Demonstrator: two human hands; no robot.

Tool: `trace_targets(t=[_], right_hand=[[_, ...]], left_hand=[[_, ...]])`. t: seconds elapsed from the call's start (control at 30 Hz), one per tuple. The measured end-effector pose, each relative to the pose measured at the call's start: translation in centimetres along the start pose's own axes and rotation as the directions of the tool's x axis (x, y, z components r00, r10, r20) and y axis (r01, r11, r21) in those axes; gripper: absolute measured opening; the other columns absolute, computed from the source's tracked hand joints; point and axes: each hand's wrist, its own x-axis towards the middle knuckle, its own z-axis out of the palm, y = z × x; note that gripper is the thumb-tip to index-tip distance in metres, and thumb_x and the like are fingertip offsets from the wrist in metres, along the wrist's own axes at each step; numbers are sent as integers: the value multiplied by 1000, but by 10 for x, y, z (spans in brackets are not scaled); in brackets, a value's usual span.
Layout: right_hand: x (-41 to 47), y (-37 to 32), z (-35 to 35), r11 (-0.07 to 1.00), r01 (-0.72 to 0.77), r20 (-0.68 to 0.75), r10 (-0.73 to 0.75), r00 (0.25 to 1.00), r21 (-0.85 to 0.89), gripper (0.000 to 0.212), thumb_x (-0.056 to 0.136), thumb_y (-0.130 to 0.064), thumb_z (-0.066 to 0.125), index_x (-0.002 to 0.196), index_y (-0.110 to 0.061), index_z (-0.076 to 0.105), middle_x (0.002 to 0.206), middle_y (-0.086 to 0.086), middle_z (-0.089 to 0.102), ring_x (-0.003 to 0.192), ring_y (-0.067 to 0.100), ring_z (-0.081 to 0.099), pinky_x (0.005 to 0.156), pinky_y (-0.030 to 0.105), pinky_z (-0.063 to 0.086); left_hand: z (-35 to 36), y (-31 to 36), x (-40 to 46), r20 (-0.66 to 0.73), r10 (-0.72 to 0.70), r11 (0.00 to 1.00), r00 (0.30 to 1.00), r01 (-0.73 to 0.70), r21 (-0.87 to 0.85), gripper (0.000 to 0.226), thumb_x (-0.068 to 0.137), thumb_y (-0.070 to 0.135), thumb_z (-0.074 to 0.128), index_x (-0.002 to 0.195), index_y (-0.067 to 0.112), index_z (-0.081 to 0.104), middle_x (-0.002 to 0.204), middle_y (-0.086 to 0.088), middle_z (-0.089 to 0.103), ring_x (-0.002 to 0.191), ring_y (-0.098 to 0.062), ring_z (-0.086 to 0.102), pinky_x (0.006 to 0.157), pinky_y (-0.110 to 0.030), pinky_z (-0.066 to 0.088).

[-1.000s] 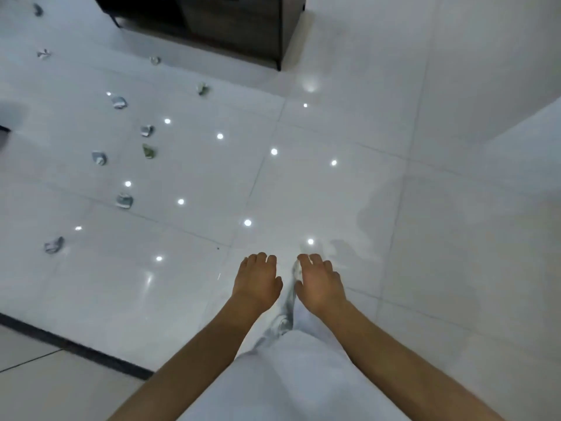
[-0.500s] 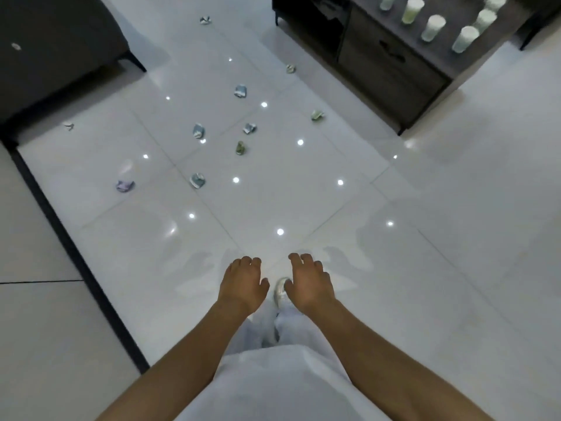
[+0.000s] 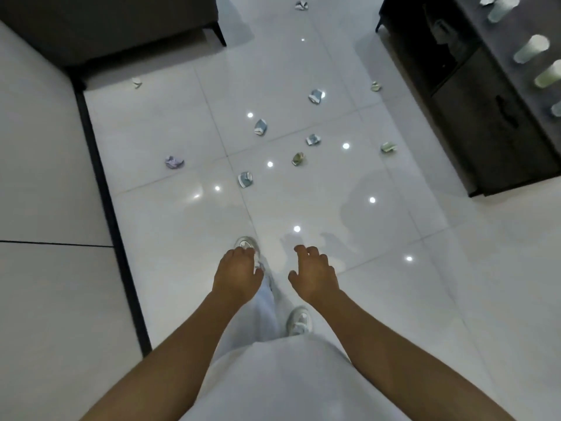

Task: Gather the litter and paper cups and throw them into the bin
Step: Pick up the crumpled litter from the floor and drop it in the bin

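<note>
- Left hand [image 3: 238, 276] and right hand [image 3: 314, 276] hang over the floor [image 3: 170, 226], fingers loosely curled, holding nothing.
- Crumpled litter [image 3: 245, 179] lies scattered mid-floor, well ahead of both hands; the pieces are too crushed to show a long axis.
- Paper cups [image 3: 531, 48] on the dark cabinet [image 3: 485, 123] at the right edge appear upright, partly cut off.

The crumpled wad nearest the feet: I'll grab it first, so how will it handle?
The crumpled wad looks like scrunched paper, so probably light and squashable. Its irregular folds suggest it won't roll far. On the glossy floor it may skid if nudged.
</note>
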Motion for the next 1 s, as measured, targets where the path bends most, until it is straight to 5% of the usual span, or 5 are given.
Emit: trace_targets(t=[0.47, 1.0], right_hand=[[182, -136, -84, 1000, 17, 2, -17, 1000, 23, 53, 92, -25, 54, 141, -18, 34, 137, 9, 43, 118, 27, 47, 93, 35, 42], [426, -183, -108, 991, 128, 99, -123, 987, -46, 58, 92, -18, 51, 146, -18, 30, 148, 7, 33, 127, 27, 40, 99, 35, 42]], left_hand=[[-135, -105, 172, -14, -71, 996, 997, 70, -56, 46, 95, 33, 48, 134, 9, 44, 126, -11, 52, 119, -26, 45, 99, -31, 35], [-160, -163, 374, 140, -166, 975, 976, 184, -123, 43, 95, 31, 47, 133, 10, 45, 130, -7, 50, 123, -23, 42, 96, -30, 38]])
